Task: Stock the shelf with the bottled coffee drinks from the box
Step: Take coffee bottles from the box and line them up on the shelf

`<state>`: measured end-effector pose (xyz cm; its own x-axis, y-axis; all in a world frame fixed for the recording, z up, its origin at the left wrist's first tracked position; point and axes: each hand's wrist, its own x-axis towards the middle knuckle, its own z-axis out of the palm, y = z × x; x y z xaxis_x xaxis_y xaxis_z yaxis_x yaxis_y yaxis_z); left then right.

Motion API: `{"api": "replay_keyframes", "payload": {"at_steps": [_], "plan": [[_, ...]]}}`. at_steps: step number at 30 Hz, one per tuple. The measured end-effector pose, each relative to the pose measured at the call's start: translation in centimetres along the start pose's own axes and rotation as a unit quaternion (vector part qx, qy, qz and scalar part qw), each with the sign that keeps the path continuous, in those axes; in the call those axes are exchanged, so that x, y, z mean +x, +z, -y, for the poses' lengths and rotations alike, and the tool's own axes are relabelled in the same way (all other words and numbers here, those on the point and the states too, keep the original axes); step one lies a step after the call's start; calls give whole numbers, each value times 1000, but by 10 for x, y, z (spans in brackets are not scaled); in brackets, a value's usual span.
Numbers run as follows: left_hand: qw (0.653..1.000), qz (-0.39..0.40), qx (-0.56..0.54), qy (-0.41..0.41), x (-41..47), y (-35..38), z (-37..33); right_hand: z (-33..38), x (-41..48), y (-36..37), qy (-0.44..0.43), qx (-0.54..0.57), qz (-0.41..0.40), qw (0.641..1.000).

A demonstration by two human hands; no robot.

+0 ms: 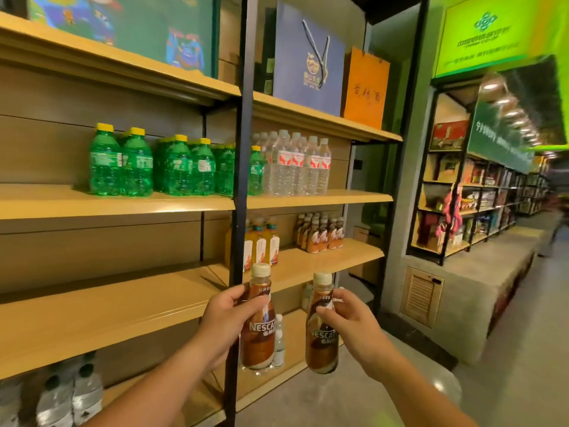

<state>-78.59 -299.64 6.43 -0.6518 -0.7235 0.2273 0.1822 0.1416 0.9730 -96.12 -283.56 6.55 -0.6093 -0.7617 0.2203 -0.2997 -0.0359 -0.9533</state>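
Observation:
My left hand (221, 325) grips a brown Nescafe coffee bottle (258, 343) with a cream cap by its neck and upper body. My right hand (354, 322) pinches a second, matching coffee bottle (321, 340) near its neck. Both bottles hang upright in front of the wooden shelf unit, level with the third shelf (92, 315), whose left half is bare. A black upright post (238, 180) stands just behind the left bottle. The box is not in view.
Green soda bottles (138, 163) and clear water bottles (295, 164) fill the shelf above. Orange drinks (261, 245) and small brown bottles (320, 235) stand on the right part of the third shelf. Water bottles (61, 396) sit bottom left. An aisle runs off to the right.

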Motion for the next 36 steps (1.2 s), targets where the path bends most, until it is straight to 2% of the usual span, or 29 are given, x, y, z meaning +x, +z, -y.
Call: {"api": "replay_keyframes", "payload": {"at_steps": [6,18,22,27,36], "plan": [[1000,-7,-10,28,105,65,20,-34,87,-74,-2,-13,-25,1000],[997,-52,32,51,332,172,76,-100,331,-183,8,-3,1,1000],[995,-78,48,37,398,202,104,-130,405,-206,-10,20,24,999],[987,-147,63,11,475,234,146,-170,497,-233,-23,40,76,996],[966,-247,72,-21,571,283,197,-227,640,-252,-26,44,171,984]]}}
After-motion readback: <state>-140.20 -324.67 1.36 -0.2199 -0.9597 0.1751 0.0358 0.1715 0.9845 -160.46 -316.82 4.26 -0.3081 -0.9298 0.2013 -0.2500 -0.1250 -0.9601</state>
